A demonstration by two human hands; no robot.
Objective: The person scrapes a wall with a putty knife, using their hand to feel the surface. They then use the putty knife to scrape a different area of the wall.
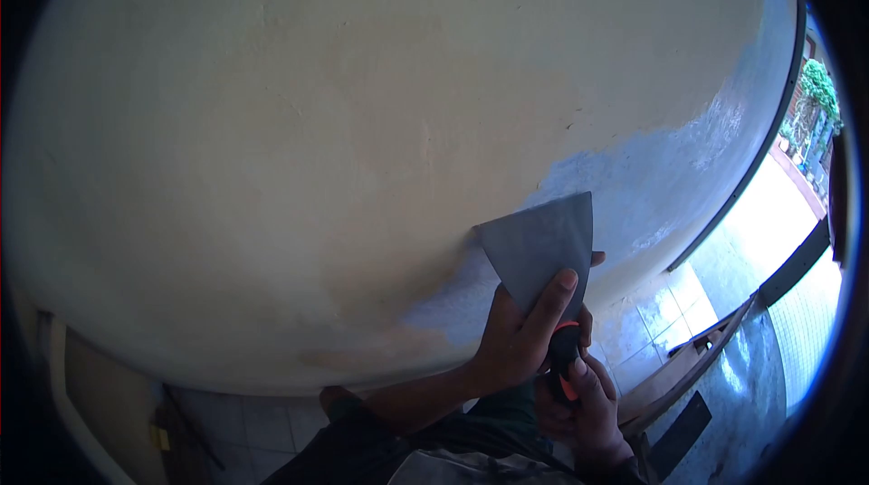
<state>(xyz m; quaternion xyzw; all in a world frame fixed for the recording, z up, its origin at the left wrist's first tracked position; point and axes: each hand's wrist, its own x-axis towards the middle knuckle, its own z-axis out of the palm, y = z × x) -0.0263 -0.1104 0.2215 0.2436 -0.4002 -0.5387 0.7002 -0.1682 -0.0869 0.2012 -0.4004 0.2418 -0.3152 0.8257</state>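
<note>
A wide putty knife [545, 239] with a grey metal blade and a black-and-red handle is held up before the cream wall [272, 114]. My left hand [518, 340] grips the lower blade, its thumb flat on the near face and fingers behind. Below it, my right hand [584, 408] is wrapped around the handle. The blade's broad edge points up and overlaps the border of a bluish-white, partly glossy patch [647, 179] on the wall. A darker, brownish area [380, 277] lies to the left of the blade.
A dark edge strip [786, 123] bounds the wall on the right. Beyond are bright floor tiles [665, 313] and a green plant [819, 87]. A wooden frame [674, 376] and a dark flat piece [681, 435] lie at lower right. My legs [353, 444] are below.
</note>
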